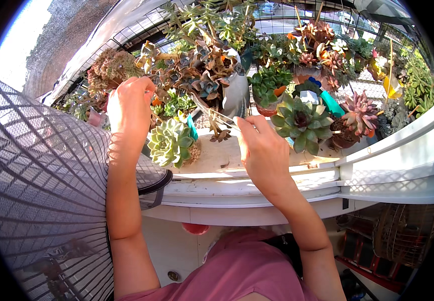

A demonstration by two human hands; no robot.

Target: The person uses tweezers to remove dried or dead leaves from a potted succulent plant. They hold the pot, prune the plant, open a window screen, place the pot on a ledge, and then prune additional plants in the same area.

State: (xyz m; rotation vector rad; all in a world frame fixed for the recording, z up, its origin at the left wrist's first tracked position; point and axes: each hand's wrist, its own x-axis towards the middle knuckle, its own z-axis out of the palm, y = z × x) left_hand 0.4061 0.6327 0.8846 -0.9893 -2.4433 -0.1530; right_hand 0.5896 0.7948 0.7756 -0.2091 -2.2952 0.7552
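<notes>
My left hand [132, 99] is raised among the succulents at the left, its fingers curled near a trailing brownish succulent [179, 69]; whether it grips a stem is hidden. Thin pale twigs or dry roots [220, 117] run to the fingertips of my right hand [264, 150], which pinch their end. Below them a small withered rosette [220, 136] hangs over the ledge. Between my hands sits a pale green rosette succulent [170, 143]. Just right of my right hand stands a larger green succulent with a dark centre [301, 122].
A white window sill [239, 188] crosses before me. Black wire grid [126, 32] stands behind the plants. Grey mesh netting [51, 169] hangs at the left. A pinkish succulent in a brown pot [343, 137] stands at the right, and a teal plant label [331, 104] sticks up nearby.
</notes>
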